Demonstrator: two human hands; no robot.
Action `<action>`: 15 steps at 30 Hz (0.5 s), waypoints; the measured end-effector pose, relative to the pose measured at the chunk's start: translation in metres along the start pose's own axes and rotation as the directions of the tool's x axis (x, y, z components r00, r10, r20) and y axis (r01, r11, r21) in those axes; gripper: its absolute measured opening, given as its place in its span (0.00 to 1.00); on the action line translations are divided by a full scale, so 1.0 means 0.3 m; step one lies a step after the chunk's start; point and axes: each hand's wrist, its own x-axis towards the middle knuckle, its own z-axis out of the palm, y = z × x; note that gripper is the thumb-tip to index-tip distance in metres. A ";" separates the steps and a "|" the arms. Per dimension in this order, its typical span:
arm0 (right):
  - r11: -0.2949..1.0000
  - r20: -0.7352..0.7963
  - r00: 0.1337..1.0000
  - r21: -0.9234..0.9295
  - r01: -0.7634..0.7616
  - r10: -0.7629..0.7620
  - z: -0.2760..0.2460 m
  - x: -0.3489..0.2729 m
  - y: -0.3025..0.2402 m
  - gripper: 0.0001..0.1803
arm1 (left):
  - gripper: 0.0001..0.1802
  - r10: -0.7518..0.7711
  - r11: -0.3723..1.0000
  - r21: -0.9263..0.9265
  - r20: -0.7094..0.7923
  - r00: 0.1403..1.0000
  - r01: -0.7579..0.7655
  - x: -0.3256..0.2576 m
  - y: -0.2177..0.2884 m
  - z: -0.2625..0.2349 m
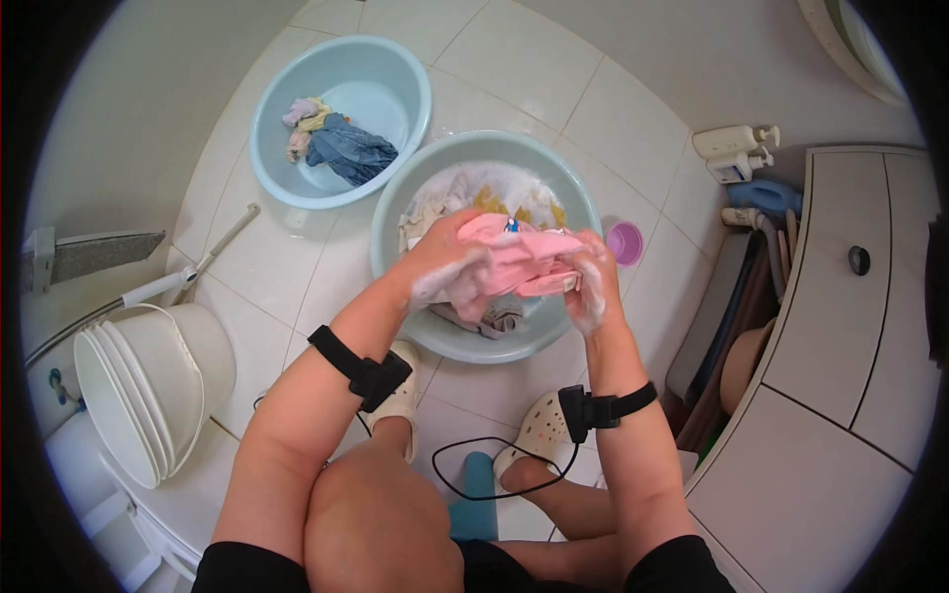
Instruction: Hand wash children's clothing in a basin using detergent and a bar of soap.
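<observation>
a white tiled floor [514, 59] lay under everything, with a stack of white buckets [148, 390] at the left. the nearer pale blue basin [583, 212] held suds and soaked laundry, and the farther basin [267, 148] held a denim garment [351, 150]. over the near basin a pink garment [519, 259] was bunched between both hands: the soapy left hand [447, 265] and right hand [590, 282] each had fingers curled tight around it

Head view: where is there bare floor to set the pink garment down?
Bare tiles lie beyond both basins, and a smaller patch sits between the near basin and white buckets. The near basin is full of suds and cloth; the far basin holds clothes. Bottles crowd the right.
</observation>
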 end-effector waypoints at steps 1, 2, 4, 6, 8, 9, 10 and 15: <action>1.000 0.005 1.000 0.002 0.001 -0.001 0.013 -0.002 0.006 0.15 | 0.28 0.019 0.947 -0.321 -0.042 0.999 -0.032 -0.002 -0.012 0.022; 0.996 -0.031 0.997 0.038 0.078 -0.077 0.025 0.001 0.024 0.15 | 0.24 0.021 0.788 -0.612 -0.080 0.997 -0.066 0.006 -0.016 0.050; 0.986 -0.075 0.986 0.068 0.154 -0.149 0.055 0.009 0.058 0.14 | 0.22 -0.028 0.697 -0.712 -0.150 0.988 -0.088 0.025 -0.008 0.100; 0.967 -0.182 0.950 -0.011 0.256 -0.254 0.103 0.000 0.085 0.12 | 0.19 -0.083 0.602 -0.788 -0.220 0.972 -0.127 0.028 0.005 0.138; 0.856 -0.154 0.858 -0.274 0.438 -0.489 0.129 -0.032 0.136 0.10 | 0.16 -0.250 0.597 -0.802 -0.208 0.946 -0.018 0.031 -0.006 0.156; 0.647 -0.059 0.726 -0.506 0.570 -0.686 0.163 -0.056 0.153 0.07 | 0.11 -0.256 0.567 -0.822 -0.245 0.935 -0.060 0.047 -0.047 0.156; 0.653 -0.058 0.729 -0.496 0.572 -0.682 0.204 -0.087 0.170 0.07 | 0.11 -0.259 0.573 -0.817 -0.255 0.932 -0.064 0.060 -0.097 0.140; 0.418 0.087 0.718 -0.763 0.494 -0.690 0.194 0.014 0.127 0.04 | 0.13 -0.273 0.715 -0.698 -0.330 0.904 -0.039 0.048 -0.065 0.204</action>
